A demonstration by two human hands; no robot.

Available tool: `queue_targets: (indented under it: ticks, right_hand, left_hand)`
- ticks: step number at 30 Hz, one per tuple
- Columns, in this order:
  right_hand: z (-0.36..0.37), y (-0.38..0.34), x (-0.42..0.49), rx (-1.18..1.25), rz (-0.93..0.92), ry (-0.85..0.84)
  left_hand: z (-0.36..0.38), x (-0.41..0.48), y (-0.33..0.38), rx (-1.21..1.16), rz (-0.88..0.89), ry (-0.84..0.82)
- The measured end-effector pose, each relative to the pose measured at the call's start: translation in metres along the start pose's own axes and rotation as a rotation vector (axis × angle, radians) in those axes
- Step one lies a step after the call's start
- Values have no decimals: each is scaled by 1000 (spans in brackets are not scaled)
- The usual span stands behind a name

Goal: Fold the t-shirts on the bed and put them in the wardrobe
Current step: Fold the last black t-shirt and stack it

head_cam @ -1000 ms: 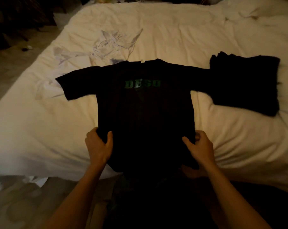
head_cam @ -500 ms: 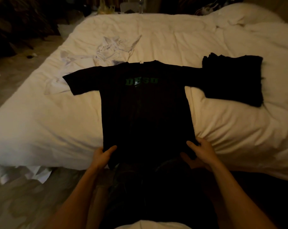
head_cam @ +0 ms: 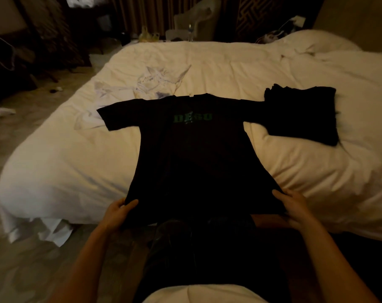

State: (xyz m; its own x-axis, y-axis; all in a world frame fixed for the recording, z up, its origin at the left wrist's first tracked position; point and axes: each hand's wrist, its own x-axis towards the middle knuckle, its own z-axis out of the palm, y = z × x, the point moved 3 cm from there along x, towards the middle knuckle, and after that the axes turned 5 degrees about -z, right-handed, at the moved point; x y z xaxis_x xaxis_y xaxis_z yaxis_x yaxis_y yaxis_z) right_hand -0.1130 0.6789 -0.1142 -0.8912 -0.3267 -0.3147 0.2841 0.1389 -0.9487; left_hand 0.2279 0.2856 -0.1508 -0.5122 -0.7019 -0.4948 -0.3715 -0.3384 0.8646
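On the near side of the bed point(head_cam: 72, 167) lies a black t-shirt point(head_cam: 194, 162), spread front up with green letters across the chest. Both sleeves are out flat and the hem reaches past the bed's edge toward the person. Each hem corner is clamped in a grip, one by the left hand point(head_cam: 118, 212) and one by the right hand point(head_cam: 295, 207), thumb on top and fingers underneath. To do this step well, I would pull evenly on both corners so the cloth lies taut and smooth. Then I would fold the sleeves inward before doubling the body. A folded dark garment point(head_cam: 304, 114) sits by the right sleeve and seems to meet it. A crumpled white shirt point(head_cam: 157, 82) lies beyond the collar.
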Motion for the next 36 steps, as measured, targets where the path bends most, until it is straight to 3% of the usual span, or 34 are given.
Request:
queue_targets:
  ticks: [8, 17, 28, 36]
  right_hand:
    - [-27, -15, 2, 9, -168, 177]
    - [-29, 0, -25, -106, -317, 206]
    - [-39, -16, -29, -128, -332, 92]
    - [-37, 22, -30, -97, -200, 71]
  left_hand:
    - [-28, 6, -3, -114, 62, 77]
    - [-44, 25, -57, 117, 37, 104]
    - [-34, -27, -22, -48, 168, 175]
    - [-35, -20, -48, 85, 174, 227]
